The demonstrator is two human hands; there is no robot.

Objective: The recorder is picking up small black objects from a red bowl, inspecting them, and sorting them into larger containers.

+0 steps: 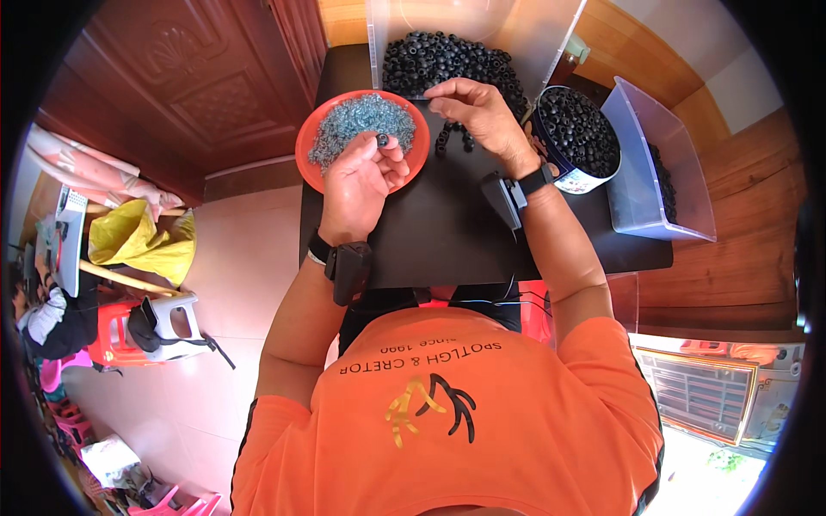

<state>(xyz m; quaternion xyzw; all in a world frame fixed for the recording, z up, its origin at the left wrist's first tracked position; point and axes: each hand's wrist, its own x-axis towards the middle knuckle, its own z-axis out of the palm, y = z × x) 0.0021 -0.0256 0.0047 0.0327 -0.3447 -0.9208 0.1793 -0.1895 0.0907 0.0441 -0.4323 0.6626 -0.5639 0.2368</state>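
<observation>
My left hand (361, 182) is over the near side of a red bowl (304, 153), palm up, its thumb and fingers closed on a small black bead-like ring (382, 139). The bowl holds a heap of small, clear bluish pieces (357, 122). My right hand (482, 113) is raised to the right of the bowl, thumb and forefinger pinched together; what they hold, if anything, is too small to make out. Beneath it, a few loose black rings (442, 142) lie on the dark table (422, 241). Behind, a pile of black rings (447, 60) spills from a tipped clear bin (516, 21).
A round tub (572, 183) full of black rings stands right of my right wrist. Beside it, a translucent bin (658, 163) holds more black pieces. A yellow bag (142, 236) and stacked stools (176, 322) are on the left, by a dark wooden door (185, 77).
</observation>
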